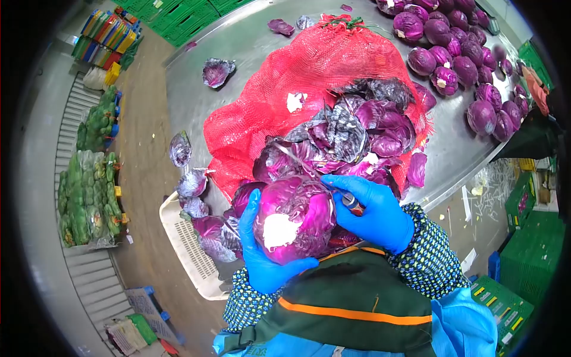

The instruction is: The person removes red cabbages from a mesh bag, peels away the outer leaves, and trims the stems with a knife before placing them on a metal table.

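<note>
Red cabbage, cupped in left hand grip, right hand clasping likely a knife

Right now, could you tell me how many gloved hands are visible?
2: the left hand cradles the red cabbage from underneath; the right hand grips a tool handle beside it. No others show.

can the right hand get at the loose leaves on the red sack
Probably yes: the right hand sits right beside the loose leaves on the red mesh sack, nothing between, but it grips a knife.
</note>
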Motion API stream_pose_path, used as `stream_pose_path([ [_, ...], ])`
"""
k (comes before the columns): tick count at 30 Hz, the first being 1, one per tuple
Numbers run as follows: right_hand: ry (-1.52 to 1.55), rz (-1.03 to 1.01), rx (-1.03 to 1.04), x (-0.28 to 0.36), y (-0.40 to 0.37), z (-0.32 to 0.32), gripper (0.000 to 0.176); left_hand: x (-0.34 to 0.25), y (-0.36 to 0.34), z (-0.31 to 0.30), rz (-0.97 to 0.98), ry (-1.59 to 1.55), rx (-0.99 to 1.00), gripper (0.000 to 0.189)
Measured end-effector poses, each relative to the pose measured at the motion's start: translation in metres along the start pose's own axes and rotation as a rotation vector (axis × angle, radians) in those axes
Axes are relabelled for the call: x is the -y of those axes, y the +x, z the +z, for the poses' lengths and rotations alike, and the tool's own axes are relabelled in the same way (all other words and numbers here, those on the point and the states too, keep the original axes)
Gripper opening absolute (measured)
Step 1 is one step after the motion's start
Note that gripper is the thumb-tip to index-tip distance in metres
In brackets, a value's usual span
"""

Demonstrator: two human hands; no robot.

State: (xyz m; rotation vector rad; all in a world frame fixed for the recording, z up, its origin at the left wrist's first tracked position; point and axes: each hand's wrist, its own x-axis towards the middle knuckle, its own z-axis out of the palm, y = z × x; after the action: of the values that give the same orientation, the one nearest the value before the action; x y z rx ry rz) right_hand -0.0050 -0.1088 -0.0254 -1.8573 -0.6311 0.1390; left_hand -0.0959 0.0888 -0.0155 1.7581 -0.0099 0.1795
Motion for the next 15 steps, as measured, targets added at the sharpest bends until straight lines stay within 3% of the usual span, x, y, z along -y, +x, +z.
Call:
stream_pose_path([
  [1, 0.059, -0.033, -0.022, -0.002, -0.001, 0.000, 0.049, 0.000, -0.001, 0.001, -0.014, -0.043, 0.014, 0.120],
  [2, 0.241, 0.122, 0.051, -0.001, -0.003, -0.002, 0.049, 0.000, -0.002, 0.001, -0.017, -0.043, 0.013, 0.120],
  [5, 0.243, 0.123, 0.121, 0.011, 0.001, -0.011, 0.051, 0.000, -0.001, 0.005, -0.108, -0.115, -0.034, 0.120],
  [8, 0.206, 0.140, 0.147, 0.014, 0.004, -0.012, 0.052, 0.002, 0.000, 0.003, -0.015, 0.027, 0.022, 0.121],
  [10, 0.196, 0.097, 0.131, 0.010, 0.003, -0.008, 0.050, 0.004, 0.000, 0.000, 0.099, 0.338, 0.052, 0.122],
  [11, 0.225, 0.178, 0.071, 0.008, 0.001, -0.006, 0.048, 0.002, 0.000, 0.001, 0.100, 0.339, 0.052, 0.122],
  [13, 0.249, 0.258, 0.010, 0.000, 0.000, -0.004, 0.047, -0.003, 0.002, 0.005, 0.026, 0.092, 0.096, 0.122],
  [14, 0.249, 0.207, -0.004, -0.007, 0.000, -0.004, 0.044, 0.002, 0.001, 0.005, 0.025, 0.091, 0.091, 0.122],
  [15, 0.254, 0.160, -0.017, -0.011, -0.002, -0.005, 0.042, 0.009, -0.002, 0.004, -0.086, -0.157, 0.053, 0.119],
])
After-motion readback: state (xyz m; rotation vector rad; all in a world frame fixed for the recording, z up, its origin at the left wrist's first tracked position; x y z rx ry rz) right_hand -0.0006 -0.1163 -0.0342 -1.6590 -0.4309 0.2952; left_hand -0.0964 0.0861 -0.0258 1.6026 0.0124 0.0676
